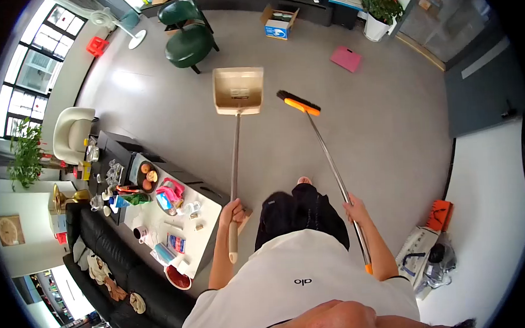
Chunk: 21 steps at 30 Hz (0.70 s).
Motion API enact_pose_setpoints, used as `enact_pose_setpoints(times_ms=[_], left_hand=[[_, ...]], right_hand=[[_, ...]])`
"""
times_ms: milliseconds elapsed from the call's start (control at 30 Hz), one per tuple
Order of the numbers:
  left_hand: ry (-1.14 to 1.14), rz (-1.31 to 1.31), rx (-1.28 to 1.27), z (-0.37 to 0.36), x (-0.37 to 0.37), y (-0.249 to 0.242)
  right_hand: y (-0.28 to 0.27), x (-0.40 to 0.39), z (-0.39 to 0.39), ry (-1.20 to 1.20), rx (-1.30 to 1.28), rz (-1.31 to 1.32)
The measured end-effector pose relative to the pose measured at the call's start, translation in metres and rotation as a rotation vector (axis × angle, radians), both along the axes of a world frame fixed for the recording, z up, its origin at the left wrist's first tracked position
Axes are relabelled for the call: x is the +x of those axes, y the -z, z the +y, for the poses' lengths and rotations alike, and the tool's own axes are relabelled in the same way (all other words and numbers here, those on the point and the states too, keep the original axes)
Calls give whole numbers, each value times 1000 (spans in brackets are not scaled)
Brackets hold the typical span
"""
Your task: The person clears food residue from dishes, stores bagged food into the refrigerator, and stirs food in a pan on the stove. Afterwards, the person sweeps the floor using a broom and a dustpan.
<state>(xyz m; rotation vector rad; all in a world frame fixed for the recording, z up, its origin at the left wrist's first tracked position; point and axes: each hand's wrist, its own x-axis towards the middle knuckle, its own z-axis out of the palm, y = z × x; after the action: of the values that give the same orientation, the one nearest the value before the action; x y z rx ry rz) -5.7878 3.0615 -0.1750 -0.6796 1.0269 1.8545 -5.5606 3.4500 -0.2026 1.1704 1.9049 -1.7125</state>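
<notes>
A long-handled beige dustpan is held out in front by my left hand, whose fingers wrap round the lower part of its metal pole. My right hand grips the metal pole of a broom with an orange head and dark bristles. The broom head lies to the right of the dustpan, apart from it, over the grey floor. Both poles slant back toward my body, one on each side.
On the left stand a cluttered coffee table and a black sofa. Farther ahead are a green chair, an open box, a pink scale and a potted plant. Bags lie by the right wall.
</notes>
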Motion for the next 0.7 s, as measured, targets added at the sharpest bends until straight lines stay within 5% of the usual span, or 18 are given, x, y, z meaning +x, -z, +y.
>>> enact_pose_setpoints(times_ms=[333,700], left_hand=[[189,-162,-37,145,-187,68],[338,-238,-67,286,-455,136]], right_hand=[[-4,-186,148,4,21,46],[-41,-390,222,106,70,-84]])
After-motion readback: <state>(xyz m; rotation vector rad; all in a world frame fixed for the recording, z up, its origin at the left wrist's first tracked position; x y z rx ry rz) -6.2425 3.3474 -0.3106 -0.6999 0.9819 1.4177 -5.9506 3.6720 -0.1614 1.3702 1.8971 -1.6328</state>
